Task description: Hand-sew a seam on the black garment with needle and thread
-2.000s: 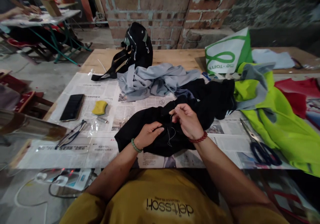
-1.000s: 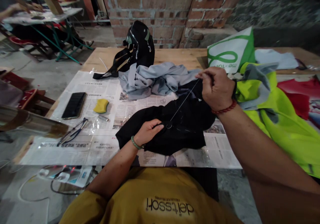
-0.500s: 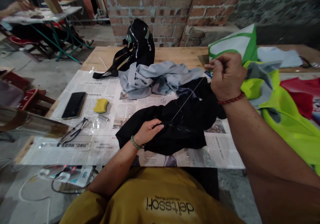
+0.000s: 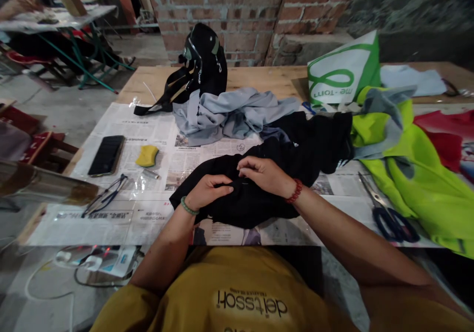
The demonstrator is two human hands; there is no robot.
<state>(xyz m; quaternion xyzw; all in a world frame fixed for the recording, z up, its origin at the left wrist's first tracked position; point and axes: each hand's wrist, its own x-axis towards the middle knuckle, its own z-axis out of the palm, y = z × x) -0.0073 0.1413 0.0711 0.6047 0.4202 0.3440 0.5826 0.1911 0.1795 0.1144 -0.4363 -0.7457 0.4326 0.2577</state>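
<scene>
Our left hand (image 4: 208, 192) pinches the black cloth (image 4: 246, 208) between thumb and finger, where it lies on newspaper (image 4: 148, 223) before us. Our right hand (image 4: 268, 175), fingers bent, is just beside — whether closed on anything, we cannot tell.

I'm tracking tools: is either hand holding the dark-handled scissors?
No, the scissors lie on newspaper, while the left hand and right hand are at the black garment.

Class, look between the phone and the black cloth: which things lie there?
Between the phone and black cloth, the head view shows a yellow sponge and a small slim object, on newspaper.
</scene>
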